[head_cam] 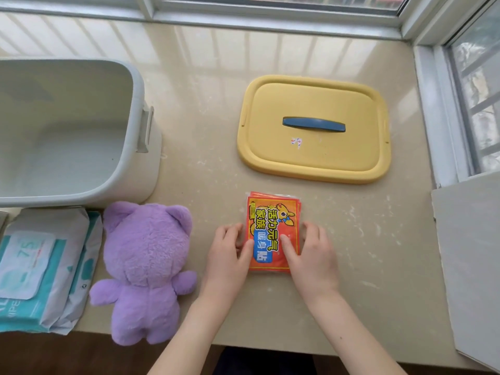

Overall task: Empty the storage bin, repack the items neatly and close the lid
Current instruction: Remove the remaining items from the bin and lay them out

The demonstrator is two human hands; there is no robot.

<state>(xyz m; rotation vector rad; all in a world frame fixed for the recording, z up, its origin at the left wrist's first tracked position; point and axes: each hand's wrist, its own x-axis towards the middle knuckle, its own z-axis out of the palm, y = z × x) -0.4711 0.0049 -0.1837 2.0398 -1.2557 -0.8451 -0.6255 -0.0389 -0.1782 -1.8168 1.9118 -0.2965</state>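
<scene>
A: Nearest are the left hand (pixel 230 250) and the right hand (pixel 311 253). Each has its grip clamped on one side of the stack of flat glossy orange packets (pixel 273 220), thumbs on top, at the near middle of the beige tabletop (pixel 205 104).
B: What can go wrong?
A: I think the smooth packets may slide apart when lifted. The purple plush bear (pixel 146 266) lies between them and the pale grey plastic storage bin (pixel 138 85) at far left, which looks empty. The yellow plastic lid (pixel 313 158) lies far right.

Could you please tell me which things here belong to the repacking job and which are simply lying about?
Job: storage bin, yellow lid, orange packets held between left hand and right hand, purple plush toy, wipes packs.
Lying about: grey board at the right.
</scene>
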